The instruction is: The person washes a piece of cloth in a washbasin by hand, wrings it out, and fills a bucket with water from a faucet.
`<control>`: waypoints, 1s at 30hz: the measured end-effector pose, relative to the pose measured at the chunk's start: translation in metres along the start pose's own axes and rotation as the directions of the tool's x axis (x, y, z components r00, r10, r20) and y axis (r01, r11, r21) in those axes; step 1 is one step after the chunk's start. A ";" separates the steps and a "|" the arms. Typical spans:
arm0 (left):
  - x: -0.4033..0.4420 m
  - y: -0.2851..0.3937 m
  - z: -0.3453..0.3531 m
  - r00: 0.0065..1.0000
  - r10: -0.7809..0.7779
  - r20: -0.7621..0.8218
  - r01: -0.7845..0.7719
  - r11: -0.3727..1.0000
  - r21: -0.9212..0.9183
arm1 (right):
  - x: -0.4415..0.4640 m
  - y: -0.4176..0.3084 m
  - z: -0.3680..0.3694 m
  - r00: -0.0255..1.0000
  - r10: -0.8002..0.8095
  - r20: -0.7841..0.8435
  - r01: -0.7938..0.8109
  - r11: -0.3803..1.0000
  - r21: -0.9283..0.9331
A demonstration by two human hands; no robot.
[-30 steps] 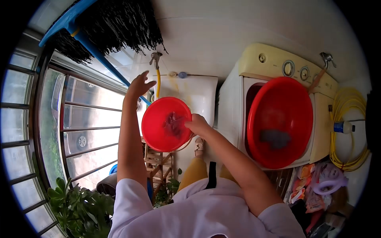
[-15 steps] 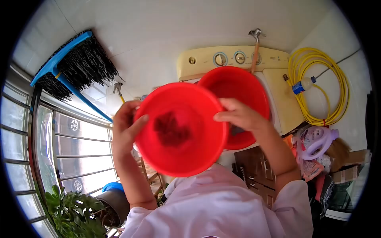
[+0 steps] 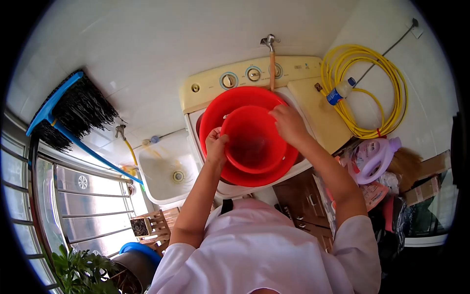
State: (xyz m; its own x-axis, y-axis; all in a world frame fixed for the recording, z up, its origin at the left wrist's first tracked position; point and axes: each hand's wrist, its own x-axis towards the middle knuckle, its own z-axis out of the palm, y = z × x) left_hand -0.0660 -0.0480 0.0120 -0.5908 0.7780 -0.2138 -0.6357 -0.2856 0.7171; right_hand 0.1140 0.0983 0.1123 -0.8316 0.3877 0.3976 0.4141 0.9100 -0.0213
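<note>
A small red basin [image 3: 254,142] is held between my two hands, above and partly inside a large red basin [image 3: 235,98] that rests on the washing machine [image 3: 235,76]. My left hand [image 3: 216,145] is closed on the small basin's left rim. At its upper right rim, my right hand [image 3: 289,122] has its fingers bent round the edge. Something dark and blurred shows at the bottom of the small basin. What lies in the large basin is hidden behind the small one.
A white sink [image 3: 166,166] stands left of the machine. A blue mop [image 3: 73,108] leans at the far left, with a plant [image 3: 81,269] below. A yellow hose [image 3: 399,93] hangs at the right, above a purple bottle [image 3: 374,159]. A tap [image 3: 269,43] juts from the wall.
The small basin has moved from over the sink side to over the large basin. My left hand, open and apart from it earlier, now grips its rim. The view has turned right.
</note>
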 end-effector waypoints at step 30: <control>-0.006 -0.026 -0.011 0.961 0.219 -0.171 -0.174 0.955 0.241 | -0.020 -0.090 0.116 0.417 -0.029 0.908 -0.714 0.608 0.347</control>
State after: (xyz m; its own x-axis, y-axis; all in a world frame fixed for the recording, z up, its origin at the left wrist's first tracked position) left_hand -0.0512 -0.0513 -0.0130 -0.7915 0.5893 -0.1620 -0.3839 -0.2732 0.8821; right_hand 0.0499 0.0256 -0.0003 -0.6953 0.2688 -0.6665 0.7167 0.3280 -0.6154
